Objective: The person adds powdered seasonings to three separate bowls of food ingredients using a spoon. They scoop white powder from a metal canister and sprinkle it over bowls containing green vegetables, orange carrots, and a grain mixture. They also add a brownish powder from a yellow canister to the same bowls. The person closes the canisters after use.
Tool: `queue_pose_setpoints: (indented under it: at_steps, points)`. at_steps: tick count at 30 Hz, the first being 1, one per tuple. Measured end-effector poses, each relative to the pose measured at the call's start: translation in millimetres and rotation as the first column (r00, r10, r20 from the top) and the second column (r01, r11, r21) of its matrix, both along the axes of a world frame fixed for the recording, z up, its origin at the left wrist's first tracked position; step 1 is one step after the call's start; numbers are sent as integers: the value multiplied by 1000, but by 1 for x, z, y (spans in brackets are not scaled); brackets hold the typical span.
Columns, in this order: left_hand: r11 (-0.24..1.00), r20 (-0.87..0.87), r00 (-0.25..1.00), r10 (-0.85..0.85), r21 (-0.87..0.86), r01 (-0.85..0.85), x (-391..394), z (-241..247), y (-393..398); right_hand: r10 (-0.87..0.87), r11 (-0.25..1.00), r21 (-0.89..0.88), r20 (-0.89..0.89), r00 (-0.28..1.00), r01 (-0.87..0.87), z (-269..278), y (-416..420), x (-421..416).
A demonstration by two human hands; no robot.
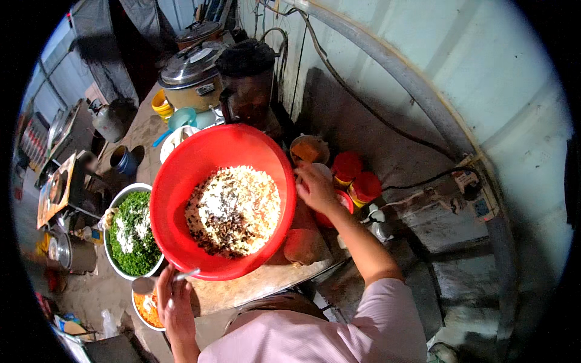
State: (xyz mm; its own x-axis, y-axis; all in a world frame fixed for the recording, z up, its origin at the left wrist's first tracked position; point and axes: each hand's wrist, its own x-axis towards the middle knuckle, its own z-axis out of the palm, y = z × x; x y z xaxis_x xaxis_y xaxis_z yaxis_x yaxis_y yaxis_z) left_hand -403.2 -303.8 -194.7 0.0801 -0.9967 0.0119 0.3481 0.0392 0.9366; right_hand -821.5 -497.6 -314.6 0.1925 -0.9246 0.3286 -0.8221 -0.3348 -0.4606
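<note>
A large red plastic basin (pixel 174 227) stands before me on the table. In it lies a pale, finely chopped mixture (pixel 258 199) with dark bits and white powder on top. My left hand (pixel 177 297) is below the basin's near-left rim, holding a metal spoon (pixel 143 286) between its fingers. At the right rim is my right hand (pixel 313 186), fingers bent, close to a small pale container (pixel 323 171); whether it grips anything is not clear. Left of the basin, a white-rimmed bowl (pixel 109 247) holds chopped greens (pixel 140 245) with white powder. Shredded orange food (pixel 150 311) fills a smaller bowl (pixel 144 321).
Two red-lidded jars (pixel 347 167) and a tub of orange-brown seasoning (pixel 310 150) stand on the right. Behind the basin are a dark-lidded blender-like appliance (pixel 249 86) and a lidded cooker (pixel 190 93). A black cable (pixel 354 93) runs along the wall. A gas cylinder (pixel 107 121) stands farther left.
</note>
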Motion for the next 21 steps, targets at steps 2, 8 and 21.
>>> queue_pose_setpoints:
  at_steps: [2, 8, 21]
  points:
    - [989, -125, 982, -144, -43, 139, -27, 13, -28, 258, 956, -169, 97, 961, -239, 49, 40, 34]
    - [822, -324, 767, -554, -68, 565, -109, 23, -68, 491, 858, -367, 377, 785, -360, 137, 111, 124]
    - [775, -566, 578, -588, -189, 603, -114, 23, -78, 316, 937, -233, 883, 348, -261, 138, 85, 142]
